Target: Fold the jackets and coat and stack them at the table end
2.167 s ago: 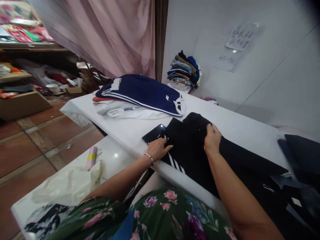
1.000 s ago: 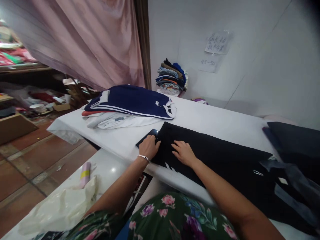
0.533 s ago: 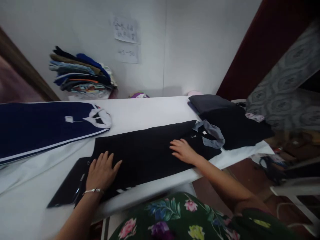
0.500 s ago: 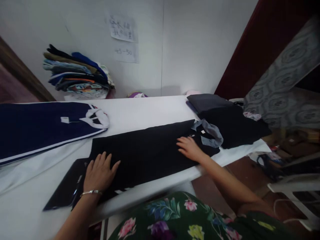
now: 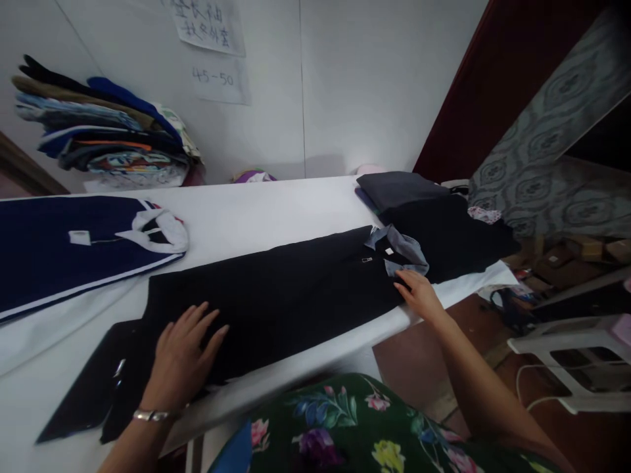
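A black garment (image 5: pixel 276 295) with a grey collar (image 5: pixel 413 248) lies folded into a long strip on the white table. My left hand (image 5: pixel 182 351) rests on its left part, palm down with the fingers spread. At the other end my right hand (image 5: pixel 419 294) touches the near edge by the collar, fingers stretched and slightly apart. A small metal zipper pull (image 5: pixel 367 260) shows on the front, and a pale label lies inside the neck. Under the garment's left end, a flat dark piece (image 5: pixel 83 387) sticks out; what it is I cannot tell.
A navy garment (image 5: pixel 59 249) with a white collar lies at the left. Folded dark clothes (image 5: pixel 444 230) are at the right end of the white table (image 5: pixel 261 210). A tall clothes stack (image 5: pixel 113 131) stands by the wall. A white stool (image 5: pixel 566 355) is at right.
My right hand has moved from beside the zipper pull to the garment's near edge by the collar. The left hand stays on the black garment. The whole view has shifted somewhat.
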A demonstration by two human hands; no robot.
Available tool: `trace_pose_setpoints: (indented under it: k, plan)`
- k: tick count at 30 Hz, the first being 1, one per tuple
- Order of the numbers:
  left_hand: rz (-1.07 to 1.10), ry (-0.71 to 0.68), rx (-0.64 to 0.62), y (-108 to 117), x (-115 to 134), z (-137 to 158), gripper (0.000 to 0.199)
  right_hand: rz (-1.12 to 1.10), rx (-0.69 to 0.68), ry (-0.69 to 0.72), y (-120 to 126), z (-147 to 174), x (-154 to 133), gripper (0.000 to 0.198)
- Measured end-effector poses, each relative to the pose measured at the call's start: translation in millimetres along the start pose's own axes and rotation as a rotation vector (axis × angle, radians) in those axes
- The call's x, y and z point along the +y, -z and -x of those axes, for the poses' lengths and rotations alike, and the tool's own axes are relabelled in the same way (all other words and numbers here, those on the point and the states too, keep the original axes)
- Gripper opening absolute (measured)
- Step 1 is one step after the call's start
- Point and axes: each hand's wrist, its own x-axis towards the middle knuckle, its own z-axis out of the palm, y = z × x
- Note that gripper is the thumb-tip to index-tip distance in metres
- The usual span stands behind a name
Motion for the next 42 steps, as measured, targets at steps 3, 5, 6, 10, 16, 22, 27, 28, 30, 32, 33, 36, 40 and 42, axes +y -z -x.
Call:
trace_pose_setpoints:
  k: [3, 5, 6, 10, 16, 22, 27, 28, 30, 32, 33, 36, 40, 42]
  plan:
    - [0.137, -0.123, -0.052, 4, 17, 13, 0.045, 0.008, -0.035, -0.021, -6, -4, 2, 0.038]
    - [0.172, -0.161, -0.085, 5, 23, 22, 0.042, -0.003, -0.05, -0.048, -7, -6, 3, 0.037]
    - [0.171, -0.172, -0.095, 4, 23, 26, 0.042, -0.01, -0.047, -0.062, -6, -9, 3, 0.037]
    - [0.131, -0.195, -0.115, 1, 18, 32, 0.046, 0.003, 0.018, -0.091, -3, -25, 0, 0.035]
    - [0.096, -0.159, -0.113, -1, 17, 26, 0.046, 0.146, -0.138, -0.105, -12, -38, 8, 0.03]
    - [0.088, -0.128, -0.136, 0, 22, 26, 0.044, 0.106, -0.112, -0.1, -11, -29, 14, 0.032]
    - [0.085, -0.133, -0.088, 5, 32, 24, 0.037, 0.077, 0.066, -0.039, 1, -18, -20, 0.034]
    - [0.089, -0.132, -0.063, 6, 35, 23, 0.036, 0.062, 0.081, -0.008, 0, -15, -30, 0.035]
    - [0.099, -0.13, -0.023, 7, 39, 23, 0.034, 0.04, 0.011, 0.076, -5, -8, -49, 0.04]
    - [0.109, -0.128, -0.008, 7, 42, 22, 0.034, 0.042, -0.149, 0.142, -13, -2, -61, 0.046]
    - [0.113, -0.127, -0.009, 7, 42, 22, 0.034, 0.051, -0.227, 0.152, -18, 0, -65, 0.048]
    - [0.11, -0.104, 0.009, 9, 43, 18, 0.035, 0.059, -0.346, 0.123, -28, 2, -66, 0.051]
    - [0.089, -0.109, 0.067, 10, 46, 4, 0.034, -0.009, -0.303, 0.101, -27, -6, -59, 0.049]
    - [0.08, -0.15, 0.041, 7, 49, -7, 0.033, -0.046, -0.216, 0.106, -24, -19, -55, 0.046]
